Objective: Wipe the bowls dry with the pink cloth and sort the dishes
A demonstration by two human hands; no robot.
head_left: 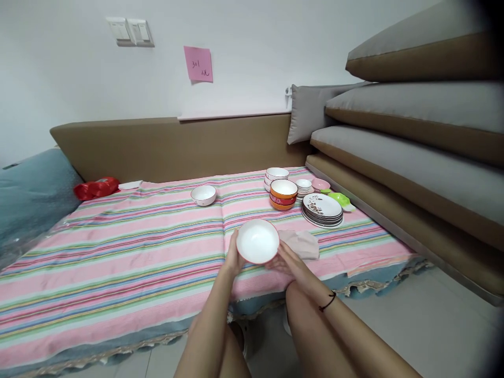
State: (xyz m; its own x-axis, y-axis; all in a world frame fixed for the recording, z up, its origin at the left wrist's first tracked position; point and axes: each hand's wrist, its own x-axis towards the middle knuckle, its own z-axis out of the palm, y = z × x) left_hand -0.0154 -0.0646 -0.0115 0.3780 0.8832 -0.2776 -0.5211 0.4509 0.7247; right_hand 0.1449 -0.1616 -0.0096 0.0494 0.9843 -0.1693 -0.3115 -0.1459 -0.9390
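I hold a bowl (257, 240), white inside with an orange-red rim, tilted toward me above the front edge of a striped cloth (129, 247). My left hand (233, 258) grips its left side and my right hand (284, 260) supports its right side and underside. A beige rag (302, 243) lies on the cloth just right of the bowl. Farther back stand a stack of orange and red bowls (283, 194), a stack of patterned plates (322, 210) and a lone white bowl (203, 195).
Behind the stacks are white bowls (276, 175), small white dishes (303, 185), a pink dish (320, 184) and a green dish (340, 199). Grey cushions (413, 131) pile up on the right. A red object (95, 188) lies at the far left. My knees are below the cloth's edge.
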